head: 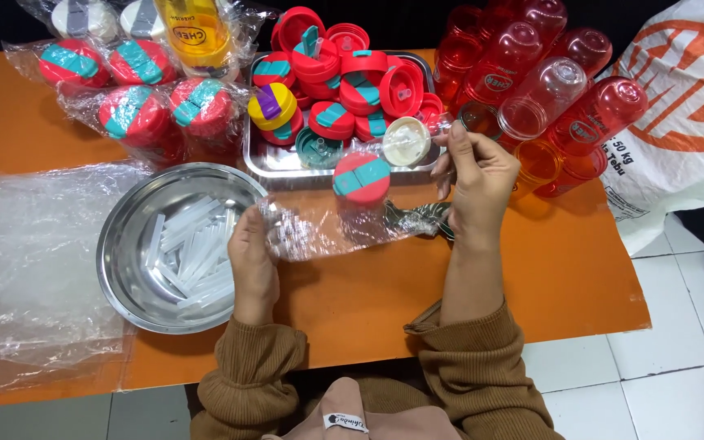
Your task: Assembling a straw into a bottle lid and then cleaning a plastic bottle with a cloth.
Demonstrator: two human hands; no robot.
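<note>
**Two hands hold a bottle in a clear bag**

The left hand (pixel 253 248) pinches one end of a clear bag (pixel 319 228). The right hand (pixel 476 181) grips the other end, where the bag is twisted tight. The bag stretches between the two hands, just above the orange table (pixel 580 269).

Inside the bag lies a clear bottle (pixel 344 216) on its side. It has a red lid (pixel 361 177) with a teal strip across it. The lid points up and away from the person.

Just left of the left hand sits a round metal bowl (pixel 128 244). It holds a pile of clear straws (pixel 193 253). Left of the bowl lies a heap of flat plastic bags (pixel 26 253).

Behind the hands sits a metal tray (pixel 266 159). It is full of red lids with teal strips. One yellow lid (pixel 271 106) with a purple strip lies among them. A white lid (pixel 406 141) leans at the front of the tray, close to the right hand.

To the left of the tray are bagged bottles (pixel 136 110) with red lids. To the right of the tray lies a heap of red bottles (pixel 547 81) with no lids. A big white sack (pixel 686 106) sits past them, at the table's right edge.

The person wears brown sleeves (pixel 482 367).
</note>
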